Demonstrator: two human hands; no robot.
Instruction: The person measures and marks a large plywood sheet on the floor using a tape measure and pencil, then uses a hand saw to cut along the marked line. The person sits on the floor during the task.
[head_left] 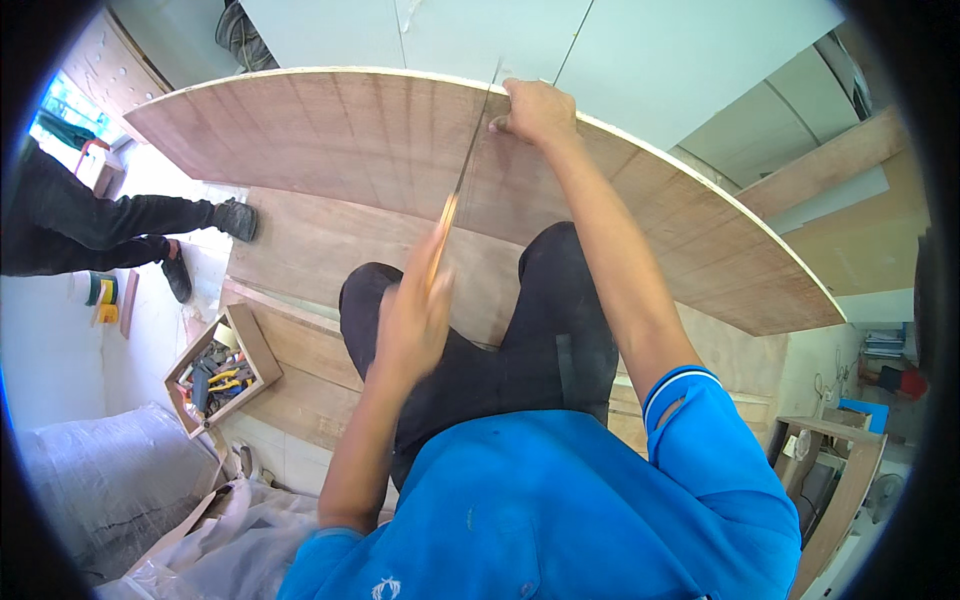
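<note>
My left hand [415,315], smeared by motion, is wrapped round the orange-brown handle of a handsaw [443,235]. The saw's thin dark blade [470,155] is seen nearly edge-on and runs up to the top edge of a reddish-brown plywood panel [330,130]. The panel stands on its long side in front of my knees. Just right of the blade, my right hand [540,112] grips the panel's upper edge, thumb on the near face and fingers over the rim. Those fingertips are partly hidden behind the edge.
A wooden box [262,350] of hand tools sits on the boards at left. Another person's legs [110,225] in dark trousers stand at far left. Plastic-wrapped items [120,480] lie lower left. White panels [690,70] are beyond the plywood; a wooden frame [840,480] stands at right.
</note>
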